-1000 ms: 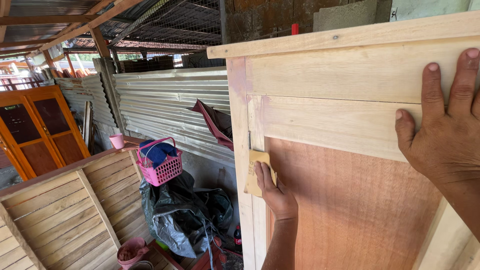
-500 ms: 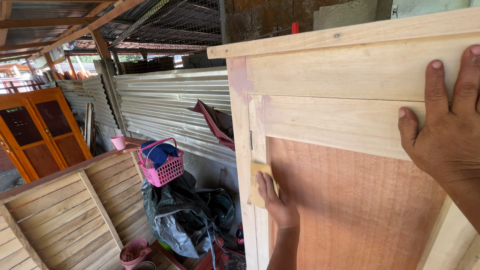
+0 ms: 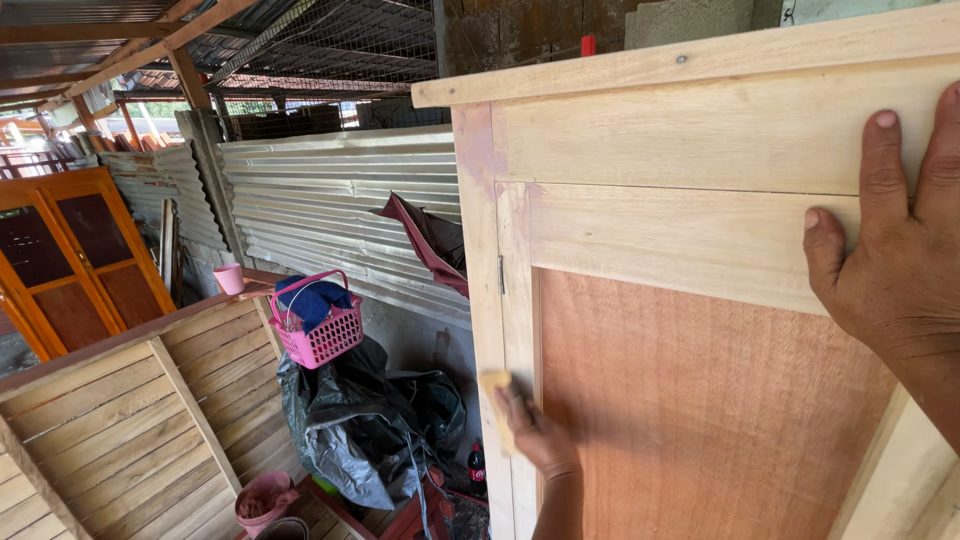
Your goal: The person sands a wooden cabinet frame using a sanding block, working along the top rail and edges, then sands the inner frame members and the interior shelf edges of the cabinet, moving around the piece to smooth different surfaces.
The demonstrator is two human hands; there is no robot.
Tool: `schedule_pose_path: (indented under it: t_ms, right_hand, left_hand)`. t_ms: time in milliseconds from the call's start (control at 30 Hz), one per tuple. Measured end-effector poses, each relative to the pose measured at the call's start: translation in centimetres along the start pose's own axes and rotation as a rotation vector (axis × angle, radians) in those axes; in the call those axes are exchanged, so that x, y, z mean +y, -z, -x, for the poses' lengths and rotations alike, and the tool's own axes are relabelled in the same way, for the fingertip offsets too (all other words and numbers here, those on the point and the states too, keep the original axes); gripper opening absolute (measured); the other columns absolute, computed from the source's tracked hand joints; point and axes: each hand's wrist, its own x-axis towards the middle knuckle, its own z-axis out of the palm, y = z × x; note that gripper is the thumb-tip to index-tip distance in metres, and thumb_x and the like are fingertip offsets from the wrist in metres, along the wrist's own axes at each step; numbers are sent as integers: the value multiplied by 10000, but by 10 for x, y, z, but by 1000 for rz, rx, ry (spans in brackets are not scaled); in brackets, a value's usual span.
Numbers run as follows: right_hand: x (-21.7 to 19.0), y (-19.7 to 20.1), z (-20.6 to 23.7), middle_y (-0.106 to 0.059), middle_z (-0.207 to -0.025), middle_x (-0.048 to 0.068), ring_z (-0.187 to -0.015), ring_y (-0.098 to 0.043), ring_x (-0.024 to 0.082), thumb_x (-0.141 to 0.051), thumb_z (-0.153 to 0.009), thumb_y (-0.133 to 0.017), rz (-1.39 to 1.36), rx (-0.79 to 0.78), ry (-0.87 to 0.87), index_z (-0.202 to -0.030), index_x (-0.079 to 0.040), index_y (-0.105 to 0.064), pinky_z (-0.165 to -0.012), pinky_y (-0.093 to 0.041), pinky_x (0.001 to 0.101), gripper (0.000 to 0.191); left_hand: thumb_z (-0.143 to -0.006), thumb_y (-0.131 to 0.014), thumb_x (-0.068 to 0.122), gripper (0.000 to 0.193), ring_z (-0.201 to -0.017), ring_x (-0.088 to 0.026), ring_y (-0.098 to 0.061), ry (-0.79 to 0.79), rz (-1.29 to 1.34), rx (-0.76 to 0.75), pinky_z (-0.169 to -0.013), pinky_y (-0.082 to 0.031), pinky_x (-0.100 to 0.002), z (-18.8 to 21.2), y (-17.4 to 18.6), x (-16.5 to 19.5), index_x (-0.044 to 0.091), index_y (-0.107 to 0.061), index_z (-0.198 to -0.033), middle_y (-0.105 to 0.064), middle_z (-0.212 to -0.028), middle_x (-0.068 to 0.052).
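Observation:
A pale wooden cabinet door (image 3: 680, 140) with a reddish-brown inset panel (image 3: 700, 400) stands upright in front of me. My left hand (image 3: 538, 438) comes up from below and presses a small tan piece of sandpaper (image 3: 495, 384) against the door's left upright strip, low down beside the panel. My right hand (image 3: 895, 270) lies flat on the upper cross rail at the right, fingers spread and pointing up, holding nothing.
A corrugated metal wall (image 3: 330, 200) runs behind the door. Below it sit a pink basket (image 3: 318, 335), a black plastic bag (image 3: 350, 430) and a pink bucket (image 3: 262, 497). A slatted wooden panel (image 3: 110, 420) and an orange cabinet (image 3: 70, 260) stand at the left.
My left hand has slid the sandpaper downward along the left upright strip. My right hand has stayed on the upper rail.

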Motion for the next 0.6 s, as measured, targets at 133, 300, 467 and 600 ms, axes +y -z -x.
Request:
schedule_pose_path:
  t_ms: [133, 300, 467, 600]
  right_hand:
    - [0, -3, 1, -216, -1617, 399, -1467, -422, 427, -331, -1095, -691, -106, 7, -21, -1602, 125, -432, -1141, -510, 412, 729]
    - [0, -5, 2, -217, -1623, 385, -1451, -435, 421, -334, -1092, -700, -120, 16, -27, -1597, 111, -429, -1143, -514, 408, 726]
    - [-4, -7, 2, -231, -1624, 372, -1446, -447, 415, -343, -1098, -689, -122, 13, -62, -1598, 97, -447, -1176, -527, 412, 708]
    - [-5, -3, 3, -245, -1627, 371, -1436, -447, 425, -327, -1110, -687, -151, 22, -66, -1585, 105, -464, -1153, -503, 419, 680]
  left_hand:
    - [-1054, -475, 174, 533, -1401, -333, -530, -139, -40, 38, -1160, -419, -376, -32, -6, 19, -17, -373, -1541, -486, -1553, -219]
    - [-1053, -483, 117, 439, -1507, -348, -402, -581, -129, -162, -1228, -334, -384, -90, -57, 95, -76, -509, -1447, -450, -1587, -231]
    - [-1032, -494, 100, 451, -1514, -338, -376, -652, -164, -166, -1228, -310, -392, -73, -30, 80, -61, -508, -1453, -445, -1587, -221]
    - [-1038, -504, 149, 506, -1547, -377, -283, -510, -251, -147, -1225, -318, -394, -64, -7, 42, -34, -440, -1506, -467, -1568, -209]
